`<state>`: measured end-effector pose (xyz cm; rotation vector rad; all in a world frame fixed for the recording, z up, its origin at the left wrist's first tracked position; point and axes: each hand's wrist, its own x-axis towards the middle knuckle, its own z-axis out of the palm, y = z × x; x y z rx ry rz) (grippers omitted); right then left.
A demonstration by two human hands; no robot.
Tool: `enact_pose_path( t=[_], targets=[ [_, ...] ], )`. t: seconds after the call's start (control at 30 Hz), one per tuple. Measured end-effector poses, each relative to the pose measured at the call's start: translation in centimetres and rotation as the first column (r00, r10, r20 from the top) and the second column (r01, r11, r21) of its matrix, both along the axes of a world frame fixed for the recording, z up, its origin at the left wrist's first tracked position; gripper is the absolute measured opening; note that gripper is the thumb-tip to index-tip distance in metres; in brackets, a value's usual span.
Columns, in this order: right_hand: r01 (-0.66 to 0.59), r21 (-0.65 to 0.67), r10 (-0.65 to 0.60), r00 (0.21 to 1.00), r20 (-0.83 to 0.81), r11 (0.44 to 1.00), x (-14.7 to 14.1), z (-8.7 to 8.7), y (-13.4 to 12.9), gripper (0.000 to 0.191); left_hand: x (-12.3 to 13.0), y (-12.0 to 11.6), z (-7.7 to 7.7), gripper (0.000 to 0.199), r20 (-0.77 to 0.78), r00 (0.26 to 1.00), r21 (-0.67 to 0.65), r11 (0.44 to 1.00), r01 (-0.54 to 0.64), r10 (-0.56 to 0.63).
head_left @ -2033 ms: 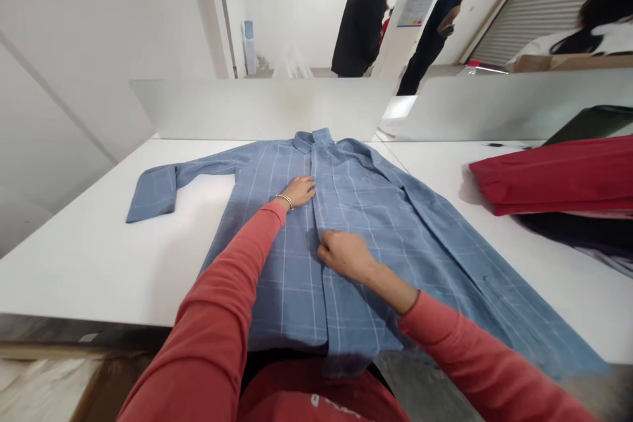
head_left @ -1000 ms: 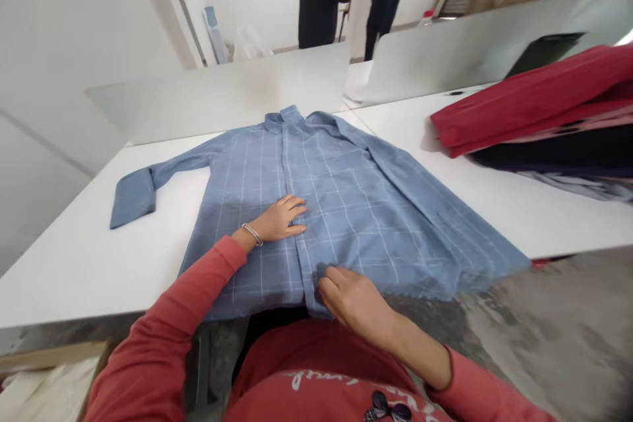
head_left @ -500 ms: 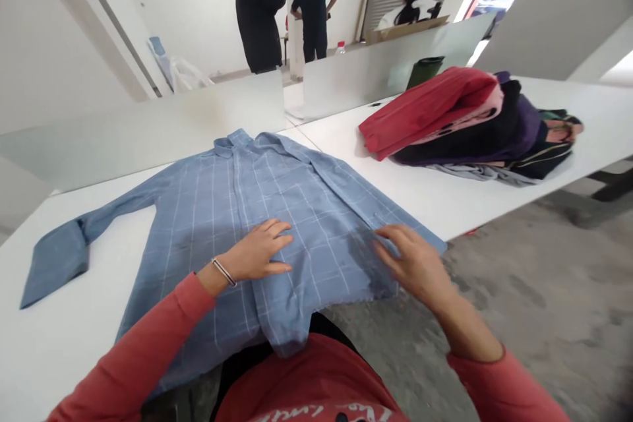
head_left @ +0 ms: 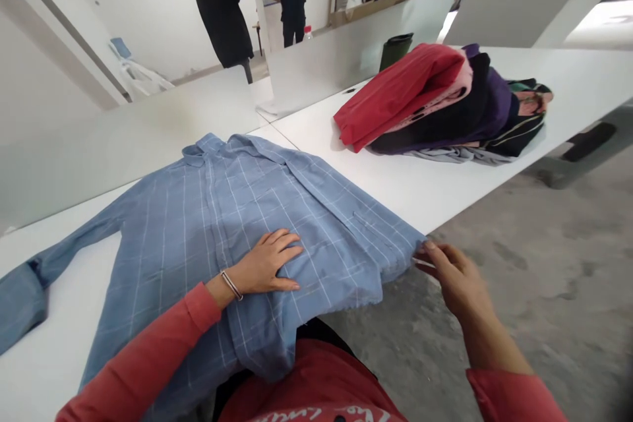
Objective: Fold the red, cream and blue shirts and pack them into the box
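A blue shirt with white checks point(head_left: 182, 231) lies spread on the white table, its collar toward the divider and its lower edge hanging over the near edge. My left hand point(head_left: 270, 262) rests flat on the shirt's lower middle, fingers apart. At the right, my right hand point(head_left: 452, 273) pinches the end of the shirt's right-hand sleeve between thumb and fingers, at the table's edge. The other sleeve point(head_left: 22, 303) stretches out to the left, its end folded over.
Beyond the shirt, a pile of clothes point(head_left: 440, 105) with a red garment on top sits on the table point(head_left: 583, 79). A low frosted divider point(head_left: 336, 56) runs along the back. Three people are behind it. A dark green object point(head_left: 395, 51) stands near the pile.
My right hand has moved right along the shirt to the sleeve end and taken hold of it. My left hand still lies on the cloth. The view has shifted to the right.
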<state>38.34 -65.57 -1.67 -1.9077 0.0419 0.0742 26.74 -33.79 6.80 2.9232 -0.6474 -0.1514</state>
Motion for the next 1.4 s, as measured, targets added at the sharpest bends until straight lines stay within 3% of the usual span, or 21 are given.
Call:
enact_pose_path(
  t=[0.07, 0.1, 0.17, 0.27, 0.3, 0.37, 0.47, 0.53, 0.63, 0.73, 0.87, 0.97, 1.07, 1.2, 1.3, 1.4],
  targets=[
    [-0.013, 0.226, 0.045, 0.990, -0.137, 0.974, 0.1, -0.9, 0.2, 0.044, -0.1, 0.2, -0.2, 0.067, 0.000, 1.000, -0.016, 1.000, 0.001, -0.001],
    [0.015, 0.278, 0.037, 0.983, -0.179, 0.961, 0.1, -1.1, 0.3, 0.044, -0.1, 0.3, -0.2, 0.066, 0.002, 1.000, -0.024, 1.000, 0.001, -0.001],
    [0.105, 0.192, -0.078, 0.986, -0.146, 0.976, -0.3, -0.7, 0.3, 0.043, -0.1, 0.3, -0.1, 0.061, 0.016, 1.000, -0.044, 0.999, -0.005, 0.006],
    [0.238, -0.089, -0.232, 0.970, 0.074, 0.967, -2.0, 1.3, 0.1, 0.036, -0.6, 0.3, 0.3, 0.052, 0.061, 0.997, -0.059, 0.997, -0.045, 0.049],
    [0.215, -0.157, -0.189, 0.968, 0.165, 0.964, -2.9, 2.0, 0.1, 0.032, -0.9, 0.3, 0.4, 0.051, 0.071, 0.995, -0.054, 0.997, -0.062, 0.065],
    [0.030, -0.240, 0.047, 0.950, 0.308, 0.970, -4.7, 3.2, 0.3, 0.026, -1.8, 0.4, 0.6, 0.049, 0.082, 0.992, -0.037, 0.995, -0.088, 0.091],
    [-0.205, -0.357, 0.353, 0.836, 0.421, 0.911, -7.0, 3.2, 1.2, 0.020, -3.4, 0.8, 0.5, 0.049, 0.071, 0.990, 0.003, 0.992, -0.123, 0.122],
    [-0.224, -0.430, 0.417, 0.799, 0.433, 0.875, -8.0, 2.2, 1.8, 0.018, -4.3, 1.2, 0.1, 0.051, 0.060, 0.986, 0.036, 0.987, -0.156, 0.154],
    [-0.209, -0.535, 0.462, 0.794, 0.396, 0.818, -8.8, 0.2, 2.5, 0.032, -5.3, 1.6, -0.5, 0.054, 0.052, 0.982, 0.068, 0.980, -0.186, 0.182],
    [-0.144, -0.569, 0.433, 0.801, 0.413, 0.810, -9.0, -1.1, 3.2, 0.036, -5.6, 1.7, -0.9, 0.058, 0.053, 0.983, 0.076, 0.980, -0.181, 0.178],
    [0.001, -0.533, 0.378, 0.705, 0.601, 0.846, -8.6, -2.1, 3.7, 0.024, -5.6, 1.7, -1.0, 0.062, 0.070, 0.986, 0.086, 0.984, -0.158, 0.153],
    [0.060, -0.491, 0.338, 0.652, 0.679, 0.869, -8.1, -2.8, 3.1, 0.026, -5.7, 1.6, -1.2, 0.063, 0.090, 0.985, 0.106, 0.982, -0.154, 0.145],
    [0.043, -0.435, 0.245, 0.775, 0.583, 0.900, -7.8, -3.2, 2.4, 0.024, -5.8, 1.6, -1.3, 0.064, 0.104, 0.986, 0.126, 0.982, -0.140, 0.127],
    [0.012, -0.287, 0.084, 0.943, 0.321, 0.958, -7.7, -3.1, 2.3, 0.026, -5.9, 1.6, -1.4, 0.067, 0.110, 0.988, 0.148, 0.982, -0.121, 0.105],
    [-0.017, -0.163, 0.048, 0.981, 0.189, 0.986, -7.9, -2.7, 2.5, 0.030, -5.8, 1.7, -1.4, 0.068, 0.123, 0.987, 0.144, 0.982, -0.119, 0.102],
    [-0.150, 0.039, 0.148, 0.987, 0.061, 0.988, -7.7, -2.4, 1.9, 0.025, -5.8, 1.7, -1.1, 0.067, 0.123, 0.988, 0.137, 0.984, -0.116, 0.099]
  ],
)
